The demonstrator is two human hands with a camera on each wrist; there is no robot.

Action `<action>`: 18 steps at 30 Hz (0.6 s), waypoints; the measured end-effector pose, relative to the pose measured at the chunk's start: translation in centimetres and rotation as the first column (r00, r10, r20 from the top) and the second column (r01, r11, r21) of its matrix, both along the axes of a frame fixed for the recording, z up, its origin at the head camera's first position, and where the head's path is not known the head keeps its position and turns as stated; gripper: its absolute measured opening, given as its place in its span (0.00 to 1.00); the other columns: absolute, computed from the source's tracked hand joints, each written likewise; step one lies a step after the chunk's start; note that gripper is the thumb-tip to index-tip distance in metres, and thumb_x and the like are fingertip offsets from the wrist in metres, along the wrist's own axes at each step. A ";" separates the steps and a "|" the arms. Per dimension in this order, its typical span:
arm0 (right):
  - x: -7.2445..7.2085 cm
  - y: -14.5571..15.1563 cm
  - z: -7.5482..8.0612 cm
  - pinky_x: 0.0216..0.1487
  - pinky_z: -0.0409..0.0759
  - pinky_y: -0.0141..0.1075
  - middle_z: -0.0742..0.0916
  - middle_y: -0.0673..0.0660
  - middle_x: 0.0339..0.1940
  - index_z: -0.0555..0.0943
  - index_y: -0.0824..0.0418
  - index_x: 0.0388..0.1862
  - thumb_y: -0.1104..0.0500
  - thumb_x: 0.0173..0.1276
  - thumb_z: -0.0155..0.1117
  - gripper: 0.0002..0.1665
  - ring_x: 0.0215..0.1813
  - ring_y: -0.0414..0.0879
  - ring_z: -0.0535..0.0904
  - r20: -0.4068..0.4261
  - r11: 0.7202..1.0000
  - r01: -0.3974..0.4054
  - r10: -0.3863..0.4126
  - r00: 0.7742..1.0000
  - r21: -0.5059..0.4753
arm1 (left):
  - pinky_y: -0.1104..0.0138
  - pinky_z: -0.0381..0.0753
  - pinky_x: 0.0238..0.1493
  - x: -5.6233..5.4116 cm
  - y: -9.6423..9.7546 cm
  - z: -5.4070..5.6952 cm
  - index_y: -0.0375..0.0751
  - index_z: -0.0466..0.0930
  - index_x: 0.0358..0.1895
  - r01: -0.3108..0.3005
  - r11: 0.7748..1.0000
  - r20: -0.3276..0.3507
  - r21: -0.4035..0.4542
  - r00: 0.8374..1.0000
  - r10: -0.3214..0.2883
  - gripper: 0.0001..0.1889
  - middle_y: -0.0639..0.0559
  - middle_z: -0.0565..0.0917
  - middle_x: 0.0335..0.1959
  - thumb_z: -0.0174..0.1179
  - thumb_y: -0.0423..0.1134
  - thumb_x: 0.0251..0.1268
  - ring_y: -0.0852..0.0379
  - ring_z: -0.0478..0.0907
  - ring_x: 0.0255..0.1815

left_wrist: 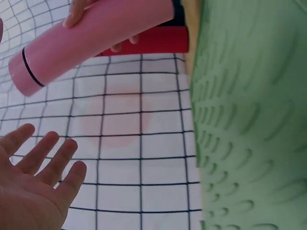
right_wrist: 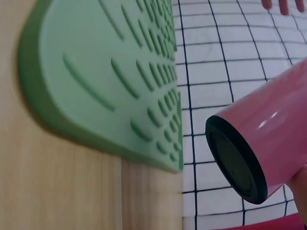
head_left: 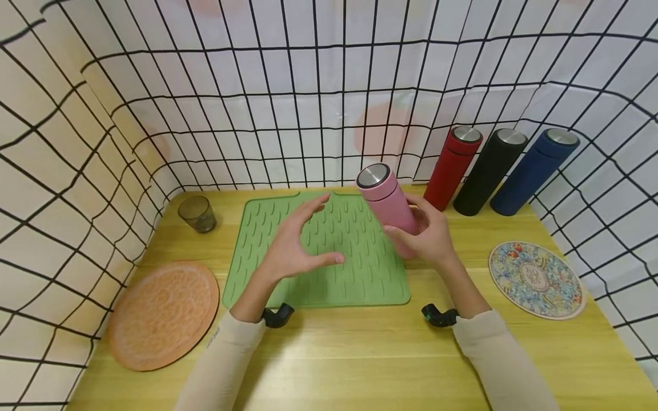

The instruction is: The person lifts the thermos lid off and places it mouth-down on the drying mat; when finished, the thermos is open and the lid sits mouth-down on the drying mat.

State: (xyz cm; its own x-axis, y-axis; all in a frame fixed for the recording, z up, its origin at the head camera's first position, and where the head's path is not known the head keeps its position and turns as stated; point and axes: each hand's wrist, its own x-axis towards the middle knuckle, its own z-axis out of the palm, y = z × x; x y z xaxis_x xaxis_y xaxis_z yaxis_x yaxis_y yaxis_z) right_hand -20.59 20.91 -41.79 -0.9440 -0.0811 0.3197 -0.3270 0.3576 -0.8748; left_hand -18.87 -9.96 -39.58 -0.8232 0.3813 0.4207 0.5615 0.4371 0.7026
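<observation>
A pink thermos flask (head_left: 389, 208) with a steel-topped lid is gripped by my right hand (head_left: 429, 231) around its body. It hangs tilted, its lid leaning left, above the right part of a green drying mat (head_left: 329, 279). The right wrist view shows the flask's dark base (right_wrist: 235, 160) raised off the table. My left hand (head_left: 295, 245) is held over the mat, thumb and fingers spread apart and holding nothing. In the left wrist view its fingers (left_wrist: 64, 160) are straight and apart from the flask.
Red (head_left: 452, 168), black (head_left: 490, 171) and blue (head_left: 534, 171) flasks stand at the back right. A round patterned mat (head_left: 557, 291) lies on the right, an orange round mat (head_left: 164, 314) on the left. A dark glass (head_left: 197, 214) stands back left. Wire grid panels (head_left: 288, 114) enclose the table.
</observation>
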 end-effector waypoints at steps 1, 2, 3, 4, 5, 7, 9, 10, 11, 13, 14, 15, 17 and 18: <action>0.2 -0.1 0.0 0.57 0.81 0.30 0.84 0.51 0.62 0.77 0.43 0.70 0.56 0.60 0.81 0.39 0.59 0.48 0.81 0.001 1.000 -0.021 0.021 1.000 0.005 | 0.51 0.69 0.76 0.1 0.1 0.2 0.70 0.52 0.82 0.009 1.000 -0.009 0.018 1.000 -0.009 0.61 0.63 0.63 0.80 0.64 0.85 0.40 0.58 0.68 0.75; 0.5 -0.3 0.0 0.56 0.82 0.30 0.84 0.51 0.62 0.77 0.43 0.69 0.57 0.59 0.81 0.39 0.59 0.48 0.81 -0.005 0.999 -0.044 0.044 0.999 0.011 | 0.52 0.70 0.76 0.2 0.2 0.4 0.69 0.52 0.82 0.021 0.999 -0.018 0.037 1.000 -0.020 0.62 0.62 0.63 0.80 0.64 0.85 0.40 0.58 0.69 0.75; 0.7 -0.5 0.0 0.56 0.82 0.31 0.84 0.51 0.61 0.77 0.43 0.69 0.58 0.58 0.81 0.40 0.58 0.48 0.81 -0.014 0.998 -0.068 0.068 0.998 0.015 | 0.52 0.70 0.76 0.2 0.3 0.6 0.68 0.52 0.82 0.032 0.998 -0.028 0.055 0.999 -0.030 0.62 0.62 0.62 0.81 0.65 0.84 0.40 0.57 0.69 0.75; 0.9 -0.7 0.1 0.57 0.82 0.31 0.85 0.51 0.61 0.77 0.43 0.69 0.58 0.58 0.81 0.40 0.58 0.48 0.81 -0.021 0.995 -0.092 0.093 0.995 0.023 | 0.53 0.70 0.76 0.3 0.3 0.8 0.67 0.51 0.83 0.041 0.997 -0.037 0.072 0.999 -0.038 0.62 0.62 0.61 0.81 0.66 0.83 0.41 0.56 0.70 0.75; 1.1 -0.9 0.1 0.57 0.82 0.31 0.85 0.50 0.61 0.77 0.43 0.70 0.59 0.57 0.81 0.41 0.58 0.48 0.81 -0.027 0.993 -0.116 0.117 0.993 0.031 | 0.54 0.71 0.76 0.3 0.3 1.1 0.66 0.51 0.83 0.050 0.995 -0.047 0.088 0.998 -0.046 0.63 0.61 0.61 0.81 0.66 0.83 0.41 0.55 0.71 0.74; 1.4 -1.3 0.1 0.56 0.83 0.31 0.85 0.50 0.60 0.78 0.44 0.69 0.61 0.55 0.82 0.42 0.58 0.47 0.81 -0.047 0.985 -0.169 0.171 0.984 0.036 | 0.54 0.71 0.75 0.5 0.4 1.5 0.63 0.52 0.83 0.068 0.992 -0.068 0.107 0.996 -0.061 0.62 0.62 0.62 0.81 0.67 0.81 0.43 0.51 0.72 0.74; 1.6 -1.6 0.1 0.57 0.83 0.31 0.85 0.49 0.61 0.78 0.45 0.69 0.62 0.54 0.82 0.42 0.59 0.47 0.80 -0.061 0.976 -0.215 0.217 0.974 0.044 | 0.54 0.72 0.75 0.7 0.4 1.8 0.62 0.54 0.83 0.085 0.989 -0.080 0.123 0.994 -0.076 0.61 0.61 0.63 0.80 0.68 0.80 0.44 0.50 0.72 0.74; 1.8 -1.8 0.2 0.57 0.83 0.31 0.85 0.48 0.61 0.78 0.45 0.69 0.62 0.53 0.83 0.43 0.59 0.46 0.80 -0.065 0.972 -0.230 0.233 0.970 0.056 | 0.53 0.72 0.75 0.8 0.4 1.9 0.61 0.54 0.82 0.095 0.987 -0.086 0.131 0.993 -0.084 0.61 0.60 0.64 0.80 0.69 0.79 0.44 0.50 0.72 0.74; 1.9 -1.9 0.2 0.58 0.83 0.31 0.85 0.47 0.61 0.78 0.45 0.69 0.61 0.53 0.83 0.43 0.60 0.46 0.80 -0.066 0.967 -0.247 0.251 0.966 0.064 | 0.53 0.73 0.75 0.9 0.5 2.0 0.60 0.55 0.82 0.104 0.985 -0.094 0.137 0.991 -0.092 0.60 0.59 0.64 0.80 0.69 0.78 0.45 0.50 0.73 0.74; 2.2 -2.3 0.5 0.59 0.83 0.33 0.85 0.47 0.63 0.79 0.45 0.69 0.61 0.53 0.83 0.43 0.61 0.44 0.79 -0.066 0.957 -0.278 0.284 0.957 0.085 | 0.53 0.73 0.74 1.1 0.5 2.3 0.58 0.56 0.82 0.124 0.981 -0.107 0.148 0.988 -0.109 0.59 0.58 0.67 0.78 0.70 0.77 0.46 0.52 0.73 0.73; 2.4 -2.5 0.6 0.59 0.84 0.34 0.85 0.46 0.63 0.79 0.45 0.69 0.60 0.53 0.83 0.43 0.61 0.44 0.79 -0.067 0.952 -0.290 0.297 0.953 0.100 | 0.53 0.74 0.74 1.2 0.6 2.4 0.58 0.57 0.82 0.132 0.980 -0.112 0.152 0.987 -0.115 0.59 0.57 0.68 0.77 0.70 0.76 0.47 0.54 0.73 0.72; 2.5 -2.6 0.7 0.59 0.84 0.34 0.85 0.46 0.63 0.79 0.45 0.69 0.59 0.52 0.83 0.43 0.61 0.44 0.79 -0.065 0.947 -0.301 0.309 0.949 0.114 | 0.54 0.74 0.73 1.3 0.6 2.5 0.58 0.57 0.82 0.139 0.978 -0.120 0.153 0.985 -0.121 0.58 0.57 0.69 0.77 0.69 0.76 0.47 0.55 0.74 0.72; 2.7 -2.9 0.8 0.57 0.85 0.36 0.85 0.47 0.63 0.79 0.47 0.69 0.58 0.52 0.84 0.43 0.61 0.44 0.80 -0.064 0.936 -0.326 0.337 0.940 0.135 | 0.56 0.75 0.73 1.5 0.6 2.8 0.56 0.58 0.82 0.160 0.975 -0.133 0.157 0.981 -0.139 0.57 0.56 0.70 0.76 0.69 0.75 0.49 0.55 0.74 0.71; 2.8 -3.1 0.9 0.57 0.85 0.37 0.85 0.48 0.63 0.79 0.47 0.68 0.58 0.52 0.84 0.43 0.60 0.44 0.80 -0.062 0.930 -0.338 0.349 0.935 0.141 | 0.56 0.76 0.72 1.6 0.6 2.9 0.55 0.58 0.82 0.175 0.971 -0.139 0.162 0.978 -0.153 0.56 0.55 0.71 0.75 0.69 0.74 0.50 0.55 0.74 0.71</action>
